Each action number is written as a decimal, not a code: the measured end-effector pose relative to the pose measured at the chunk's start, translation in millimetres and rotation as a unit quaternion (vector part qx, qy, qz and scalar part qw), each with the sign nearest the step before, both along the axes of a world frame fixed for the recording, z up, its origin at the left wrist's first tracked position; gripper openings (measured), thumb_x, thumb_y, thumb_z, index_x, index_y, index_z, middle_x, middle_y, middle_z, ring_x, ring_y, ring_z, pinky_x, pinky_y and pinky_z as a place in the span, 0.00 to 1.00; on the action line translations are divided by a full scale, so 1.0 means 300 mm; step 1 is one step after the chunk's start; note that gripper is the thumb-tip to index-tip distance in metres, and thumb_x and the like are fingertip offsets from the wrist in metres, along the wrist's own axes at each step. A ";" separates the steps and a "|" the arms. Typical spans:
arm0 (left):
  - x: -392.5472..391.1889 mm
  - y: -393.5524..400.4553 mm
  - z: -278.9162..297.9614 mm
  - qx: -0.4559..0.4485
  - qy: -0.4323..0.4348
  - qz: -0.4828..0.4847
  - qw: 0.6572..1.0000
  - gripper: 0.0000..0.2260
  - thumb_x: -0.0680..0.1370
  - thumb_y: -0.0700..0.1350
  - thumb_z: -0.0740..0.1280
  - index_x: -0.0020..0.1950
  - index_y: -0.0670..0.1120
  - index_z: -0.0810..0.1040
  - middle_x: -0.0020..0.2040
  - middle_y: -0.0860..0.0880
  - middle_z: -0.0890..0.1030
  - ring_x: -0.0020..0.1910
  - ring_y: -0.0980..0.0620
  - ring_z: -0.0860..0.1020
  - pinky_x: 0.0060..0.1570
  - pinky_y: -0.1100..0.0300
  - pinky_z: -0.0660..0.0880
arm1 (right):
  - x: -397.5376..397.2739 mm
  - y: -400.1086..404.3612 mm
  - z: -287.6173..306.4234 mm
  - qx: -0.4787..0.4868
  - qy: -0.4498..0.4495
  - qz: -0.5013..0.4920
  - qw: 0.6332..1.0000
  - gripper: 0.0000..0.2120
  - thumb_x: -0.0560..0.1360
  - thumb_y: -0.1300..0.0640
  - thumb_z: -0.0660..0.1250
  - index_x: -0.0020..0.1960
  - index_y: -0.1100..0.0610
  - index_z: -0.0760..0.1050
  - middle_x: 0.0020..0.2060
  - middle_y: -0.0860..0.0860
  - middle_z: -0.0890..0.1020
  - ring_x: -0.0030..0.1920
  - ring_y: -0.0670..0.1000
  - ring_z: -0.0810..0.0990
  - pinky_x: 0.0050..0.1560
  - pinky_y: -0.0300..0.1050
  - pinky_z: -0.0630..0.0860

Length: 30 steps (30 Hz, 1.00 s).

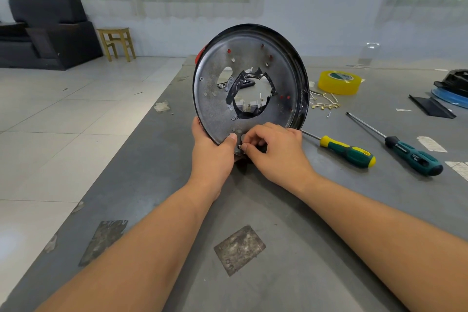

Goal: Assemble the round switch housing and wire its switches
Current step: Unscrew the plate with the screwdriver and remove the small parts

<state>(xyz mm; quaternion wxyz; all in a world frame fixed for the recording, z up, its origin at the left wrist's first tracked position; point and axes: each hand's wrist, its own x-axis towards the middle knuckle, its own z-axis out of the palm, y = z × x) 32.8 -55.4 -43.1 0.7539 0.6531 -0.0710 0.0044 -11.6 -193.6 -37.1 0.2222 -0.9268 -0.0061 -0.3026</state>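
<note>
The left hand (212,152) grips the lower left rim of the round housing (249,83), thumb pressed on its inner face, holding it upright on edge near the table's (278,210) left side. The right hand (273,149) pinches a small metal part (240,146) at the bottom rim. Two screwdrivers (347,151) and a tape roll (339,82) lie right.

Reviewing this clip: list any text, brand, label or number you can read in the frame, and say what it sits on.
No text is readable.
Yellow tape roll: a green and white core label, print too blurred to read.
Dark teal screwdriver: pale lettering on the handle, too small to make out.
Yellow and green screwdriver: no visible marking.
Round metal housing, gripped by the left hand: no print visible.
</note>
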 end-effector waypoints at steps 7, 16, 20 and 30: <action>0.008 0.002 -0.003 -0.012 0.003 0.008 1.000 0.35 0.70 0.46 0.71 0.75 0.57 0.65 0.60 0.53 0.83 0.60 0.46 0.84 0.60 0.38 0.81 | -0.003 -0.009 -0.009 -0.011 -0.025 0.009 1.000 0.02 0.76 0.50 0.69 0.48 0.44 0.79 0.43 0.40 0.77 0.50 0.42 0.75 0.59 0.48 0.60; 0.036 0.009 -0.009 -0.112 0.046 0.031 0.992 0.29 0.81 0.31 0.68 0.75 0.53 0.66 0.62 0.52 0.81 0.56 0.52 0.84 0.46 0.52 0.85 | -0.108 -0.266 0.029 -0.190 0.001 -0.266 0.945 0.13 0.77 0.50 0.66 0.61 0.49 0.79 0.61 0.50 0.78 0.60 0.56 0.76 0.61 0.54 0.64; 0.025 0.013 0.005 -0.145 0.051 0.033 0.988 0.29 0.81 0.30 0.68 0.76 0.51 0.65 0.62 0.52 0.81 0.56 0.52 0.84 0.47 0.51 0.85 | -0.152 -0.361 0.006 -0.182 0.146 -0.346 0.909 0.19 0.80 0.42 0.59 0.63 0.51 0.78 0.60 0.53 0.78 0.62 0.58 0.75 0.61 0.54 0.67; 0.014 0.058 0.017 -0.183 0.070 0.037 0.980 0.24 0.82 0.33 0.68 0.74 0.50 0.67 0.65 0.49 0.82 0.59 0.50 0.84 0.44 0.54 0.85 | -0.121 -0.347 0.003 -0.011 0.120 -0.253 0.960 0.17 0.84 0.43 0.56 0.55 0.55 0.75 0.52 0.56 0.78 0.51 0.59 0.76 0.45 0.52 0.71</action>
